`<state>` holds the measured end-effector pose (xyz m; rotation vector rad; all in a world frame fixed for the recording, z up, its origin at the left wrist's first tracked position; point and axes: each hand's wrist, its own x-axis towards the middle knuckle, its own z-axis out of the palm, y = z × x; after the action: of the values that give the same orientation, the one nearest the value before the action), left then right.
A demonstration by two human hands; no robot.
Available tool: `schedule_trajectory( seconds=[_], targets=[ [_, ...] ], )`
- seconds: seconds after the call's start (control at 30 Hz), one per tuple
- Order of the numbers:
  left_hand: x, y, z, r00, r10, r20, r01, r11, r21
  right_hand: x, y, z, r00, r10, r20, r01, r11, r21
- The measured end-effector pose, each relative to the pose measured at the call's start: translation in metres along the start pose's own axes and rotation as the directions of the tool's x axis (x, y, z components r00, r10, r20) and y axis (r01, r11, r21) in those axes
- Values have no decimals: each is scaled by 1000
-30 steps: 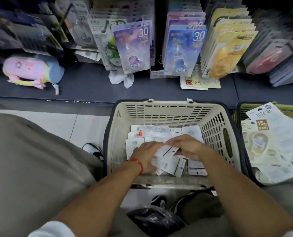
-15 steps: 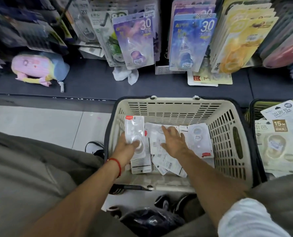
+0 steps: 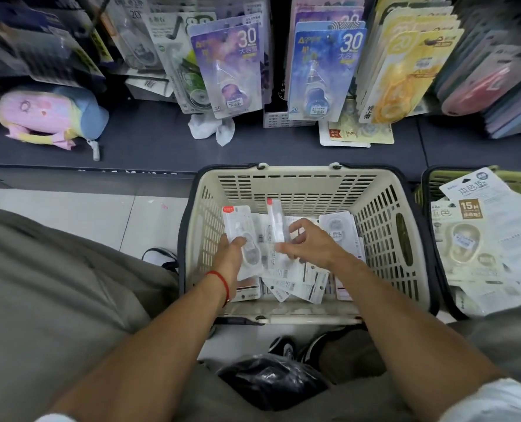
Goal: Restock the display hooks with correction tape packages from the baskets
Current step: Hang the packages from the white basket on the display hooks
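Head view: vs a sec ago, left hand now grips one correction tape pkg lifted upright over the cream basket, right hand pinches a 2nd pkg, so gathering's underway, hooks not yet restocked.

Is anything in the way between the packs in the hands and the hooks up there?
Nothing visible blocks it. The left hand and right hand hold white packages above the cream basket, with open space up to the hanging rows.
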<state>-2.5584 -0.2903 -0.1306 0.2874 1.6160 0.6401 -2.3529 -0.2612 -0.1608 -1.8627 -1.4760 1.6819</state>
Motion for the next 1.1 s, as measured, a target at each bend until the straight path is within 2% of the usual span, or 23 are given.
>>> schedule_trajectory(
  seconds=[0.07,0.13,0.2,0.27,0.3,0.33,0.4,0.5,0.57,0.73,0.83,0.93,1.03,1.1],
  targets=[
    [-4,0,6,977,-83,199,102,991,-89,-11,-11,11,996,-54,75,50,997,66],
    [-8,-3,9,955,-47,294,65,997,-50,-15,-14,23,989,-102,105,87,986,141],
    [-5,-7,5,969,18,247,-10,999,-31,-16,-13,27,986,-96,134,59,966,253],
    [1,-10,-3,987,31,159,-15,995,-97,-15,-5,23,998,-33,62,14,955,295],
    [2,-9,-7,991,31,130,-15,993,-120,-12,2,19,999,-18,-28,23,983,183],
    [2,-9,-10,993,46,105,-33,992,-118,-8,12,14,995,-27,-95,23,999,-40],
    [2,-9,-15,991,111,80,-106,992,-67,-3,30,10,999,-8,-38,-11,876,-482],
    [1,-11,-19,979,191,68,-193,981,15,2,35,15,997,81,14,-50,725,-687],
    [0,-10,-21,970,237,60,-240,969,57,7,35,20,997,71,37,-24,706,-708],
    [2,-10,-22,932,351,93,-363,910,199,1,34,14,986,143,86,-101,923,-373],
    [5,-10,-18,866,472,167,-500,804,321,-11,15,-4,994,111,22,-110,994,-26],
    [5,-8,-10,809,533,249,-588,723,363,-26,-6,-25,995,95,29,-99,940,326],
    [5,-4,-7,779,545,309,-627,685,372,-37,-17,-40,984,145,101,-174,886,430],
    [5,0,-6,782,503,370,-621,680,389,-42,-20,-44,970,189,155,-243,815,526]
  ],
)
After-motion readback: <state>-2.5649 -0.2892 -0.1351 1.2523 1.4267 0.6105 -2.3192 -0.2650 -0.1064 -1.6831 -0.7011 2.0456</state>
